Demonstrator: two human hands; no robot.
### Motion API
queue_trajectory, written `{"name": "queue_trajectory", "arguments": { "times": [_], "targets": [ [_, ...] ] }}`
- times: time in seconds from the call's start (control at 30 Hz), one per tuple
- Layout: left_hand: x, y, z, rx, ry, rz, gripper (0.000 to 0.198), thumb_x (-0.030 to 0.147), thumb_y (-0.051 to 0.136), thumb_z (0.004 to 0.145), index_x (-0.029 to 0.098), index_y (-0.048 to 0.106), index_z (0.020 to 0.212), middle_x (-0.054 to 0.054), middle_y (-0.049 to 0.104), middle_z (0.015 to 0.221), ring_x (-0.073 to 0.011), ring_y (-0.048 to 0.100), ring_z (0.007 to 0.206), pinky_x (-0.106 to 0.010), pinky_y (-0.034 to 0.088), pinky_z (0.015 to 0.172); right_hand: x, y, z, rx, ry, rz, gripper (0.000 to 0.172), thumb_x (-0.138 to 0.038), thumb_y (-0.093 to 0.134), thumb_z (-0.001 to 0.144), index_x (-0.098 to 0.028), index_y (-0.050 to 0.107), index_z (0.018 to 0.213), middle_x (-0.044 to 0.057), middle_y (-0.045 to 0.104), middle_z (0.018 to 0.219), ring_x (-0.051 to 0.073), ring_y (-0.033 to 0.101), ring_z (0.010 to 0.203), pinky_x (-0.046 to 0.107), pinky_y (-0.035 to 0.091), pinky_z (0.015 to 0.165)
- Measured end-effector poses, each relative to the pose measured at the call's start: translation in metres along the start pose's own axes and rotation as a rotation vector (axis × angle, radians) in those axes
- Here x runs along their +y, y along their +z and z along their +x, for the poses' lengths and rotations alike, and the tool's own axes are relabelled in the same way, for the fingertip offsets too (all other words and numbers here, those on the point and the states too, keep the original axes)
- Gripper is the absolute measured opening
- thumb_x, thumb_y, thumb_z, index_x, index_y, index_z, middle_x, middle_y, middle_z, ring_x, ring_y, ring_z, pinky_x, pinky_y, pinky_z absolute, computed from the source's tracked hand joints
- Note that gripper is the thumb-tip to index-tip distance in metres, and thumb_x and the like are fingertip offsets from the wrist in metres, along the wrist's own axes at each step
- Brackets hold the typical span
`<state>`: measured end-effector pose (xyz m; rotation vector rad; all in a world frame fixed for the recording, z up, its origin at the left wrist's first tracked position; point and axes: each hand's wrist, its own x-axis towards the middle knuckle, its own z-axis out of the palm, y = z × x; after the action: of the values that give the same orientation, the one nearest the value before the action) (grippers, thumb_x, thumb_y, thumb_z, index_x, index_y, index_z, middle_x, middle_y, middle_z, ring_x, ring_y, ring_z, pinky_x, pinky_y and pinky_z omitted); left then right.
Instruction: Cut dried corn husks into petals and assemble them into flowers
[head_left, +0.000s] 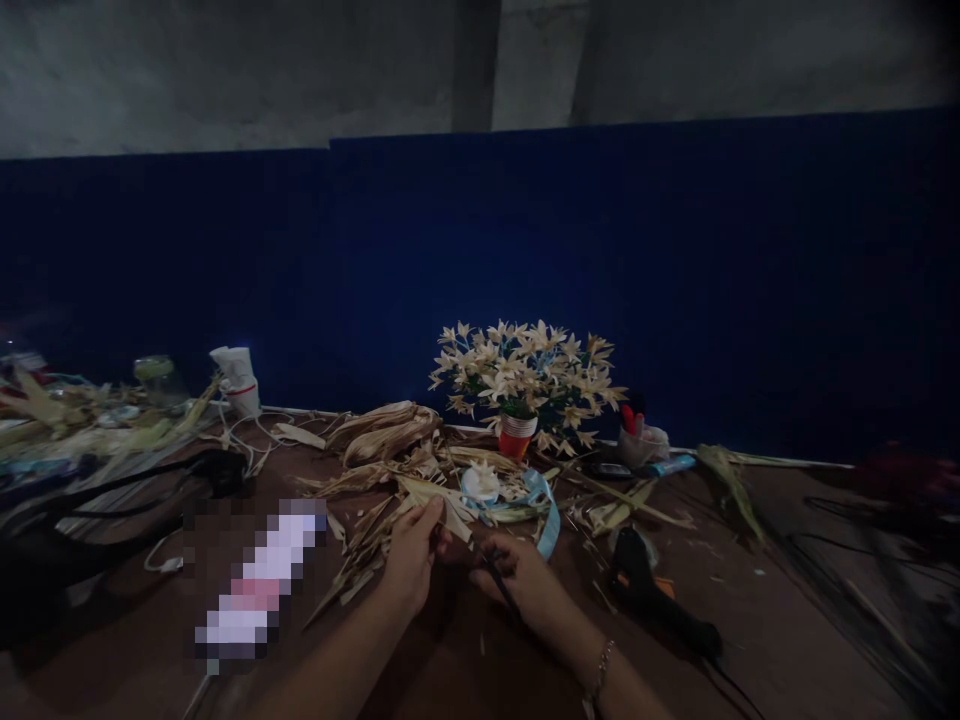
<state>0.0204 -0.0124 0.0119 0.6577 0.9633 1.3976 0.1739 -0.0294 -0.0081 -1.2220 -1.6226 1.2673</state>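
Observation:
My left hand (pixel 412 555) is closed, pinching a pale strip of dried corn husk (pixel 439 495) that lies among loose husks on the brown table (pixel 750 620). My right hand (pixel 525 580) sits just right of it, fingers wrapped round a dark thin tool (pixel 499 580), possibly scissors, pointed at the husk. A bracelet shows on my right wrist. Behind my hands lie a light blue ribbon (pixel 547 515) and a white roll (pixel 480 482).
A red cup holding husk flowers (pixel 525 385) stands at the back centre. A black glue gun (pixel 652 590) lies right of my hands. Husk piles (pixel 386 430), a white cup (pixel 238 380), a small tub of red items (pixel 641 440) and a blue wall surround.

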Motion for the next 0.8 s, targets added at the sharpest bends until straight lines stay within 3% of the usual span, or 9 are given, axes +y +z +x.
{"name": "queue_trajectory", "arguments": {
  "times": [0.17, 0.3, 0.6, 0.8],
  "targets": [
    [0.004, -0.005, 0.006, 0.003, 0.025, 0.094, 0.030, 0.042, 0.068, 0.062, 0.014, 0.057, 0.067, 0.004, 0.053, 0.049, -0.0053, 0.046, 0.043, -0.015, 0.029, 0.039, -0.010, -0.015, -0.008, -0.134, 0.155, 0.133, 0.031, -0.037, 0.070, 0.060, -0.017, 0.052, 0.075, -0.008, 0.046, 0.050, 0.004, 0.035, 0.036, 0.016, 0.027, 0.033],
    [0.010, -0.013, 0.016, -0.024, 0.057, 0.217, 0.033, 0.046, 0.063, 0.064, 0.014, 0.056, 0.065, 0.004, 0.052, 0.044, -0.0051, 0.041, 0.038, -0.015, 0.024, 0.037, -0.018, -0.036, -0.015, -0.214, 0.188, 0.261, 0.031, -0.036, 0.072, 0.059, -0.016, 0.051, 0.071, -0.011, 0.037, 0.044, 0.002, 0.025, 0.032, 0.014, 0.020, 0.029],
    [0.011, -0.017, 0.019, -0.140, 0.069, 0.310, 0.034, 0.048, 0.061, 0.066, 0.014, 0.055, 0.063, 0.003, 0.052, 0.040, -0.0057, 0.041, 0.036, -0.016, 0.025, 0.038, -0.012, -0.040, -0.014, -0.271, 0.194, 0.258, 0.029, -0.035, 0.070, 0.061, -0.016, 0.052, 0.072, -0.011, 0.036, 0.042, 0.001, 0.026, 0.031, 0.013, 0.020, 0.028],
    [0.012, -0.014, 0.016, -0.062, 0.045, 0.204, 0.034, 0.047, 0.064, 0.063, 0.014, 0.056, 0.064, 0.002, 0.054, 0.042, -0.0069, 0.045, 0.037, -0.016, 0.026, 0.038, -0.015, -0.036, -0.013, -0.266, 0.204, 0.213, 0.030, -0.035, 0.070, 0.061, -0.016, 0.050, 0.071, -0.011, 0.039, 0.043, 0.001, 0.029, 0.030, 0.013, 0.023, 0.028]
  ]
}}
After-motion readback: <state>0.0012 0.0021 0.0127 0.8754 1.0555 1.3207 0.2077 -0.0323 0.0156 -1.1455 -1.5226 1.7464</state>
